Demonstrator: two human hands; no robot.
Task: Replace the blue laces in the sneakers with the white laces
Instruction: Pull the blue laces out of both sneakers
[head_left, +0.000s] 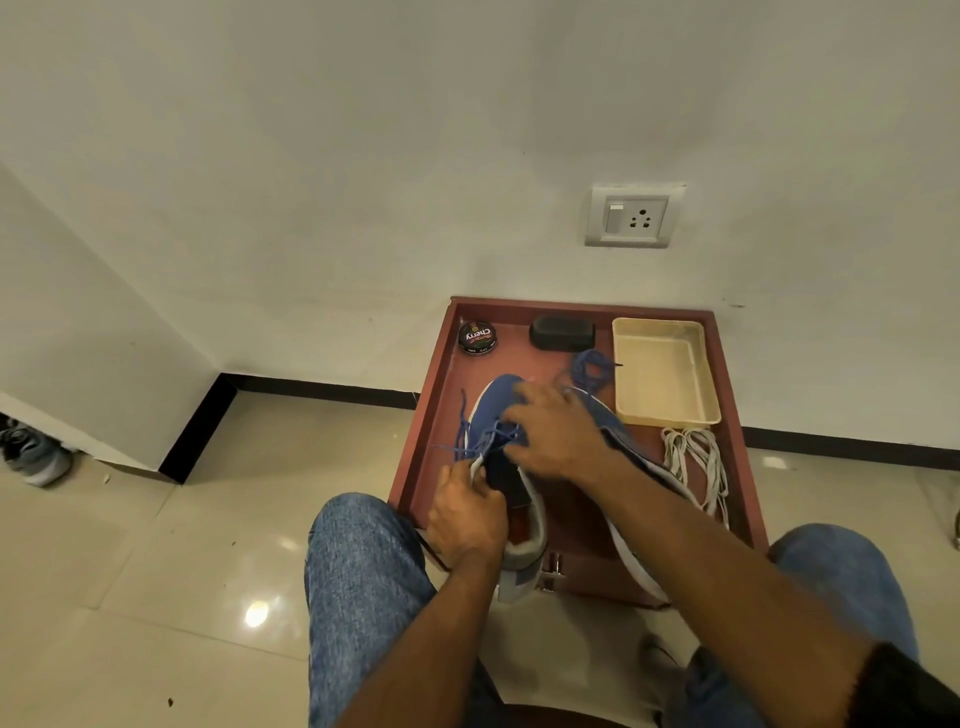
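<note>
The step in hand looks like unlacing the left sneaker (498, 410), which lies on the red-brown tabletop (441, 374) with its toe to the far side; its blue lace (475, 439) is loose across the eyelets, tails trailing left; the left hand (467, 519) curls round the near collar and steadies the shoe; the right hand (553, 436) lies over the lacing, fingers bent, but whether it pinches the lace I cannot tell; a pulled blue lace (592, 369) sits bunched further off, beside the cream tray (665, 415); the white laces (698, 462) wait at the right, untouched; next, I judge, the lace must be drawn out row by row; the second sneaker (605, 415) is mostly hidden under the right forearm
</note>
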